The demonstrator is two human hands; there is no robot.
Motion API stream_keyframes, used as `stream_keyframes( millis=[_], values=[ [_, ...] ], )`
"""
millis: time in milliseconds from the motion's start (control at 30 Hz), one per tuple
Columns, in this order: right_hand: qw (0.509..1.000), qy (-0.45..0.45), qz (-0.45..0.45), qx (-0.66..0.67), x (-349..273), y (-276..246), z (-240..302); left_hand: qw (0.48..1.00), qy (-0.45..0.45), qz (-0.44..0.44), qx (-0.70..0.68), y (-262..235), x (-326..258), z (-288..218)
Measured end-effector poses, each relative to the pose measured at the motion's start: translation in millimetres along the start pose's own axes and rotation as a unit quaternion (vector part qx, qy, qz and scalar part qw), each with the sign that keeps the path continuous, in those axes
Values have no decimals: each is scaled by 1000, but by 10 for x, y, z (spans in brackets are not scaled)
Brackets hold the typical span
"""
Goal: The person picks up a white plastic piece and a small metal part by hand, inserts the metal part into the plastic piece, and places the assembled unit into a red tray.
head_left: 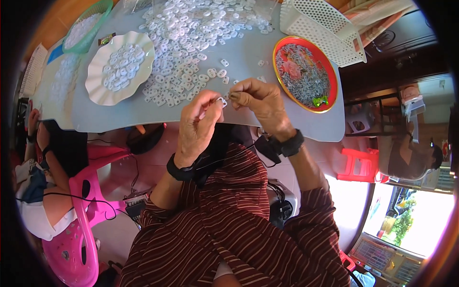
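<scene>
Above the near edge of the grey table (pixel 112 119), my left hand (pixel 197 125) pinches a small white plastic piece with holes (pixel 223 102). Close beside it, my right hand (pixel 266 106) has thumb and index finger pressed together; what they hold, if anything, is too small to make out. A large heap of similar white pieces (pixel 179 40) spreads from the table's far side toward my left hand. To the right, a red tray with a gold rim (pixel 333 76) holds many small grey metal parts (pixel 306 81), perhaps screws, and a green wrapped sweet (pixel 320 101).
A scalloped white plate (pixel 95 90) carries more white pieces on the left. Behind it stands a green basket (pixel 106 10); a white perforated basket (pixel 325 29) is at the far right. Another person's arm (pixel 55 158) and a pink chair (pixel 86 229) are at left.
</scene>
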State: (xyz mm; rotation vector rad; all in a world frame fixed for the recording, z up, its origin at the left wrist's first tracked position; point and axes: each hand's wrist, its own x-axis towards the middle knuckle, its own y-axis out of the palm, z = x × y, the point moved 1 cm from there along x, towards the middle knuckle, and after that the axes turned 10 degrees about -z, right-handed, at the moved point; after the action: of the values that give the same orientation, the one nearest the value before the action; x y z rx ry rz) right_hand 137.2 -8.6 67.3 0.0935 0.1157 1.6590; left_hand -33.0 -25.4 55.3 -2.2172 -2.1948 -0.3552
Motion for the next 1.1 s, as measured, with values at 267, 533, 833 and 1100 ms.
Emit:
stream_keyframes(
  millis=[267, 533, 833, 1100],
  values=[
    [995, -24, -66, 75, -47, 28, -169, 1000, 6, 3, 6, 54, 58, 45],
    [993, -44, -75, 77, -71, 104, -121, 999, 3, 17, 39, 81, 57, 58],
    [995, -34, -71, 54, -84, 118, -109, 999, 27, 5, 26, 105, 56, 100],
    [994, -48, -92, 31, -75, 118, -115, 998, 39, 10, 51, 96, 53, 78]
  ],
)
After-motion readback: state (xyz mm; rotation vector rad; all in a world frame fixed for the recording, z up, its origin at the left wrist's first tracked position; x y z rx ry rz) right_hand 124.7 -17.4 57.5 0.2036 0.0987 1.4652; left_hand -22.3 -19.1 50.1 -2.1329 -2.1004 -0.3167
